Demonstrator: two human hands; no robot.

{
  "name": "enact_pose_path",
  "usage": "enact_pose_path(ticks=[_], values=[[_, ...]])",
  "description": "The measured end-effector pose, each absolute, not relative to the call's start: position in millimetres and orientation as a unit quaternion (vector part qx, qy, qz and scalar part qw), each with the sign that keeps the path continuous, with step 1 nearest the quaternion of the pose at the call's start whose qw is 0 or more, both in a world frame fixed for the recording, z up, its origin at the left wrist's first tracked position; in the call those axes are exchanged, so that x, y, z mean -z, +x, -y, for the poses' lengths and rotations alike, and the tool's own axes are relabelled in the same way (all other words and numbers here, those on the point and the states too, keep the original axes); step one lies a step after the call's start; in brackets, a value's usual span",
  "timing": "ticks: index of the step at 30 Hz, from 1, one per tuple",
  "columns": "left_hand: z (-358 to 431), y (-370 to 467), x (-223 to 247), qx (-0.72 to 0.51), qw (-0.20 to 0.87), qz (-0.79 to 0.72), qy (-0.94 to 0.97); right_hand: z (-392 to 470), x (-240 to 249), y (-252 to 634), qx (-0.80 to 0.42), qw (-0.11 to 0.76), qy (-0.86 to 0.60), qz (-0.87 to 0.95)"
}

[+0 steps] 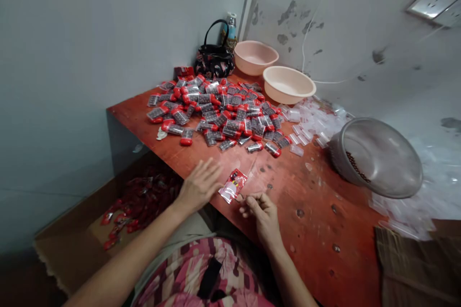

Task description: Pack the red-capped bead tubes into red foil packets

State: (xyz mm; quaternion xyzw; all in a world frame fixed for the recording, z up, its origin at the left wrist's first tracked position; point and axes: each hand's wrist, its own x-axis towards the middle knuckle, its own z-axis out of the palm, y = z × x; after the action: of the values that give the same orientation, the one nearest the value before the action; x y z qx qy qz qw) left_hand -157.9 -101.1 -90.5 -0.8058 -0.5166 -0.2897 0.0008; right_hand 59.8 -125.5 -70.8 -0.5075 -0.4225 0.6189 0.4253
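A small red and clear plastic packet (233,185) with a printed picture lies at the near edge of the red table. My left hand (201,183) is just left of it, palm down with fingers stretched out and slightly blurred. On the packet's other side, my right hand (261,211) has its fingers curled, thumb and index close together. Its fingertips are at the packet's right edge; whether they grip it or something small is hidden. Beyond both hands is a heap of clear containers with red caps (234,124), filled with dark pieces.
Clear empty tubes (306,124) lie right of the heap. A grey basin (382,158) with small brown balls stands tilted on the right. Two pale basins (288,85) and a black handbag (215,62) are at the back. Below left, a cardboard box (65,240) contains red packets.
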Motion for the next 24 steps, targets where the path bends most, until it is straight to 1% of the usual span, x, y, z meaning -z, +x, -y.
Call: enact_pose_path(ticks=[3, 6, 12, 15, 17, 20, 22, 24], values=[[106.7, -119.3, 93.0, 0.24, -0.027, 0.512, -0.825, 120.9, 69.7, 61.4, -0.622, 0.411, -0.493, 0.448], [106.3, -107.8, 100.0, 0.244, -0.046, 0.534, -0.808, 118.5, 67.0, 64.2, -0.619, 0.404, -0.487, 0.466], [108.4, -104.3, 111.9, 0.312, -0.074, 0.55, -0.771, 100.6, 66.6, 66.8, -0.554, 0.415, -0.514, 0.506], [110.9, -100.6, 108.1, 0.366, -0.106, 0.546, -0.746, 88.6, 70.3, 59.3, -0.496, 0.425, -0.534, 0.537], [113.0, -98.8, 101.7, 0.399, -0.132, 0.536, -0.732, 82.0, 71.6, 52.7, -0.496, 0.432, -0.534, 0.531], [115.7, -99.5, 90.3, 0.449, -0.209, 0.539, -0.681, 73.4, 69.3, 45.6, -0.559, 0.443, -0.506, 0.484], [115.9, -102.7, 83.8, 0.491, -0.304, 0.568, -0.586, 68.5, 65.7, 43.9, -0.595, 0.449, -0.479, 0.464], [114.5, -106.7, 79.5, 0.506, -0.426, 0.577, -0.479, 64.6, 62.2, 43.7, -0.623, 0.434, -0.455, 0.465]])
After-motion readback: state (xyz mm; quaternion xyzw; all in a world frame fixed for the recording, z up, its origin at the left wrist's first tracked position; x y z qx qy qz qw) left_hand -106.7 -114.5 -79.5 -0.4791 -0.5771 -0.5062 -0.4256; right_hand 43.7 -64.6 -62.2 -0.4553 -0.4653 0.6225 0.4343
